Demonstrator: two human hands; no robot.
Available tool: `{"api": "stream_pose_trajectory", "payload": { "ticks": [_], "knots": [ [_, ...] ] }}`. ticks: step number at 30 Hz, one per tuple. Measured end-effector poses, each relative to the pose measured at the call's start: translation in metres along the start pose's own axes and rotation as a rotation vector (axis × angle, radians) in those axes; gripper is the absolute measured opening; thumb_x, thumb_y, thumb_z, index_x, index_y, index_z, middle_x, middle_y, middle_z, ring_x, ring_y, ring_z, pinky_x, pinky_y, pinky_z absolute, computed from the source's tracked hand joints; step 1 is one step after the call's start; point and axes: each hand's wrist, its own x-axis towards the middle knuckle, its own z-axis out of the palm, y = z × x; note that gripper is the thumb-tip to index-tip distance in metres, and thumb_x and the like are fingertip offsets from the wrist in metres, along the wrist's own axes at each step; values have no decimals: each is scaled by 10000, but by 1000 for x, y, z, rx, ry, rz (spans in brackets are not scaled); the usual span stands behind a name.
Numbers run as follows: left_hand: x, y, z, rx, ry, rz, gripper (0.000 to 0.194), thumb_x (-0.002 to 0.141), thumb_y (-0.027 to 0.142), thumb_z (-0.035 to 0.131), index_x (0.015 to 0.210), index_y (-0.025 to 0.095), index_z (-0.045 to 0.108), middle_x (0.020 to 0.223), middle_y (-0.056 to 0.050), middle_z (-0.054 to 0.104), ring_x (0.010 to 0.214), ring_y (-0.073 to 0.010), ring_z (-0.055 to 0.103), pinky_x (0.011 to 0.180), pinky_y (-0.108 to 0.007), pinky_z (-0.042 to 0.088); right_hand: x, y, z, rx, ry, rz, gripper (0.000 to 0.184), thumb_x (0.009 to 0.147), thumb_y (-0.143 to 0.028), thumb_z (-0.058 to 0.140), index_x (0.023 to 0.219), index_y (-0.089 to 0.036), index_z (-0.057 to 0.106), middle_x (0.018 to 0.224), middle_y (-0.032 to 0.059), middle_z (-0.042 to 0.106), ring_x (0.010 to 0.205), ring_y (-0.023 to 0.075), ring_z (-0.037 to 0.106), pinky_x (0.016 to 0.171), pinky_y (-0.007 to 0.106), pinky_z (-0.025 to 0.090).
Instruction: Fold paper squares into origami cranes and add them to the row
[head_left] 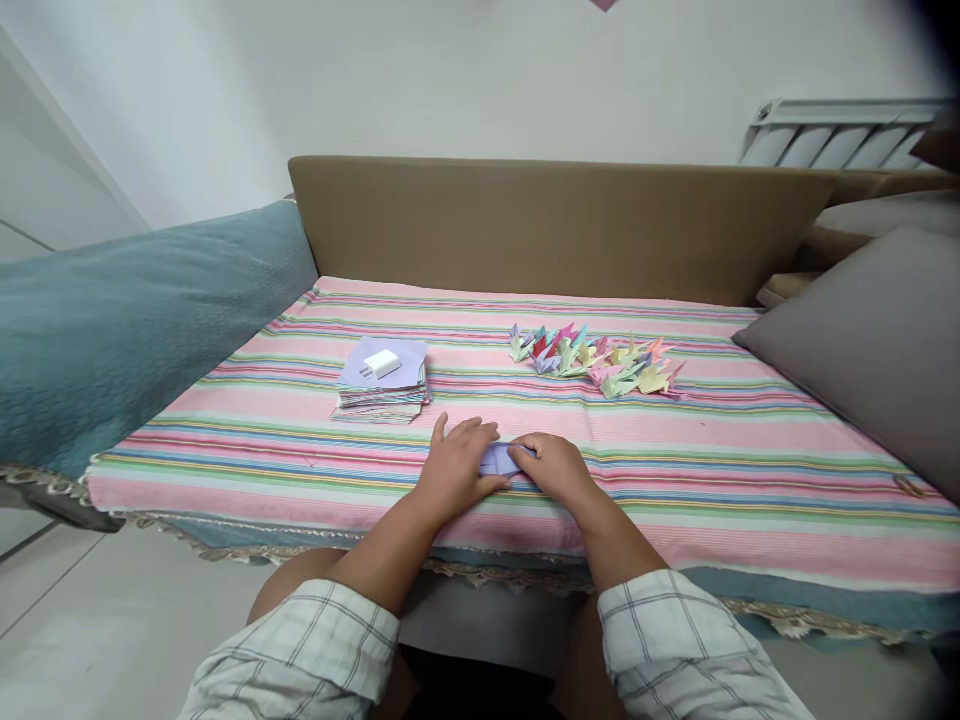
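A small folded piece of purple paper (498,460) lies on the striped cloth between my hands. My left hand (459,462) rests over its left end, fingers spread and the thumb along its near edge. At the right end, my right hand (553,466) pinches the paper between thumb and fingers. Part of the paper is hidden under both hands. Beyond my left hand stands a stack of square paper sheets (384,400), with a purple sheet on top and a white plug adapter (381,363) lying on it. Several folded paper cranes (592,362) in many colours sit beyond my right hand.
The striped cloth (247,440) covers the sofa seat. A brown backrest (555,225) rises behind it, a blue-covered armrest (150,310) bounds the left, and a grey cushion (877,340) leans at the right. A small brown ring-shaped item (909,487) lies near that cushion.
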Motion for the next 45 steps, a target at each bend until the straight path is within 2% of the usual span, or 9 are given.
{"api": "stream_pose_trajectory", "payload": {
  "ticks": [5,8,10,15,21,24,30,35,45],
  "knots": [
    [2,13,6,107,-62,57,421,798,380,631,1191,258,542,1163,-72,642,1110,-260,553,1098,-558,100,3,11,4,233,29,41,262,801,-332,527,1002,-256,678,1017,16,707,940,196,637,791,295,461],
    [5,13,10,114,-86,52,385,824,387,593,1183,254,555,1178,-76,635,1085,-261,568,1082,-543,169,6,22,6,476,-1,81,275,748,-286,572,990,-183,654,938,44,715,829,174,661,735,271,493],
    [6,13,12,108,-99,42,358,839,373,572,1175,250,561,1186,-73,632,1072,-262,575,1062,-538,207,7,26,6,524,-32,91,252,721,-263,586,943,-166,654,854,39,716,750,163,660,689,260,495],
    [8,13,13,113,-105,59,282,852,339,547,1112,242,597,1151,-65,646,1015,-238,598,1009,-466,301,6,28,5,374,-10,62,155,719,-244,582,821,-191,684,756,14,701,715,164,641,662,263,477],
    [10,11,15,163,-120,110,258,873,306,497,1075,212,625,1042,-74,669,914,-223,612,843,-361,431,5,29,3,268,21,-58,223,765,-161,512,858,-225,704,933,20,705,884,170,629,808,293,461],
    [9,11,19,175,-108,98,265,888,303,468,1078,209,627,1060,-80,661,918,-232,606,823,-361,449,1,33,0,329,-4,-54,260,785,-152,474,897,-222,698,968,19,704,918,165,625,848,300,456],
    [8,11,21,148,-95,75,261,895,307,459,1073,216,626,1078,-76,654,932,-220,598,845,-355,461,-5,41,3,539,-88,-29,329,736,-310,619,1037,-182,652,925,41,705,815,174,643,729,279,501],
    [6,8,22,146,-76,73,259,896,312,462,1073,224,630,1126,-66,645,955,-216,597,861,-354,462,-3,40,3,377,-28,-86,204,748,-263,604,921,-212,699,933,34,699,831,172,633,762,292,486],
    [4,6,25,165,-61,75,270,911,326,438,1034,220,654,1151,-60,648,1000,-229,597,867,-366,469,-2,40,7,271,31,-217,158,779,-185,574,862,-217,705,929,38,696,890,159,625,823,294,468]
  ]
}}
